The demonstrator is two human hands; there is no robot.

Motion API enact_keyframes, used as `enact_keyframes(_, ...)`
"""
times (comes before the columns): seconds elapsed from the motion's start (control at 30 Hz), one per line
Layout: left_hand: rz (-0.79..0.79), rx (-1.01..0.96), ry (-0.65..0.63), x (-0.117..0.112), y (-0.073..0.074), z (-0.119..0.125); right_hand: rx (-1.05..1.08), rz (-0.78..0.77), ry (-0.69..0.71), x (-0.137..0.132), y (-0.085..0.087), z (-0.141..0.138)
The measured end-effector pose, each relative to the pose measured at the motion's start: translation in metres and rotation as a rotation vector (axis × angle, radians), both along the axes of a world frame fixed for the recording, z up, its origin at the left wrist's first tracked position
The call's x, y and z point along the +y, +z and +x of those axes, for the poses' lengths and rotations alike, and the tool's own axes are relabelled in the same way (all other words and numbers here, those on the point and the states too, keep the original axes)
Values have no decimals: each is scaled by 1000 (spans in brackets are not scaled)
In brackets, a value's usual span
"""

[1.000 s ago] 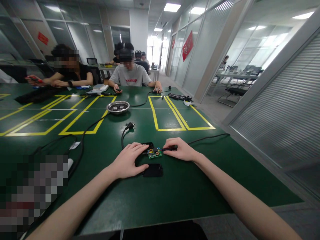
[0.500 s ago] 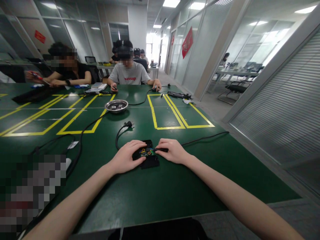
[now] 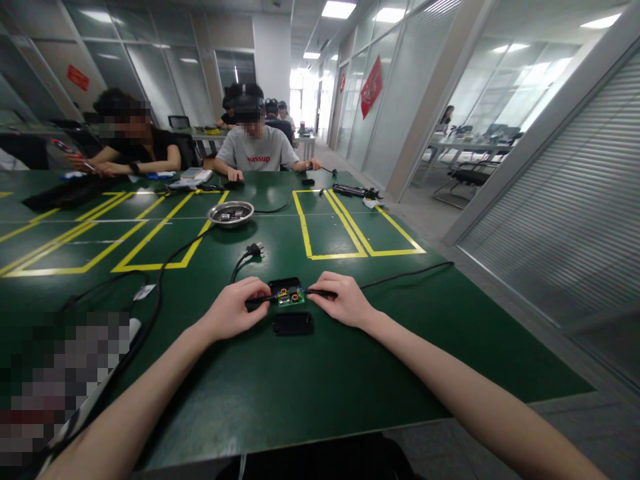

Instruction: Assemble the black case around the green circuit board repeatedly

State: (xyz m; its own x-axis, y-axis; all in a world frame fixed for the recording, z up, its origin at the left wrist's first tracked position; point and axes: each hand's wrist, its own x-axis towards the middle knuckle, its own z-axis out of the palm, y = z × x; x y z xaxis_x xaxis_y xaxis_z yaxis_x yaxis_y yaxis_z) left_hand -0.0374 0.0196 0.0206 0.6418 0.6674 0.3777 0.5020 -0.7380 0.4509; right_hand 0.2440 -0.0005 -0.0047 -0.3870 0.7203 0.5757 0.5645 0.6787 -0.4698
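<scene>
Between my hands is a small green circuit board with copper-coloured coils, wired to a black cable at each end. My left hand pinches the cable on the board's left side. On the other side my right hand grips the right cable close to the board. One black case half lies just behind the board and is partly covered by it. The other case half rests on the table in front, apart from both hands. A power plug stands beyond my left hand, its cord curving back towards that hand.
On the green table a metal bowl holds small metal parts. Yellow tape marks rectangles. A long black cable runs along the left. Two co-workers sit across, one in a grey shirt, with tools and cables before them.
My left hand has moved left off the case and now holds the left cable. The board has shifted slightly left, and the two case halves show apart. My right hand keeps its grip.
</scene>
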Motion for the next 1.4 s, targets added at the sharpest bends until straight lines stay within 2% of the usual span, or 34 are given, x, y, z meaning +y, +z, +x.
enact_keyframes(0.1,-3,-71,-26,-7,7,2,98,29,105,-5,7,3)
enact_keyframes(0.17,-25,-75,-50,-13,10,3,119,-6,190,-8,11,4)
enact_keyframes(0.33,-161,14,-83,-20,5,5,13,-153,345,-10,11,7)
enact_keyframes(0.43,-186,54,-57,-16,-3,6,-82,-174,301,-7,7,6)
enact_keyframes(0.53,-115,72,-6,-11,-7,6,-141,-128,195,-4,4,6)
enact_keyframes(0.63,-75,58,-2,-9,-6,4,-170,-100,150,-1,2,7)
enact_keyframes(1.03,-78,95,-70,-11,-6,8,-193,-130,254,1,6,10)
enact_keyframes(1.27,-36,71,-38,-9,-6,6,-202,-68,271,5,6,11)
enact_keyframes(1.33,-48,-18,43,-6,-9,6,-163,-53,204,5,3,7)
enact_keyframes(1.4,-50,-121,217,-2,-12,6,-135,-43,47,6,-2,1)
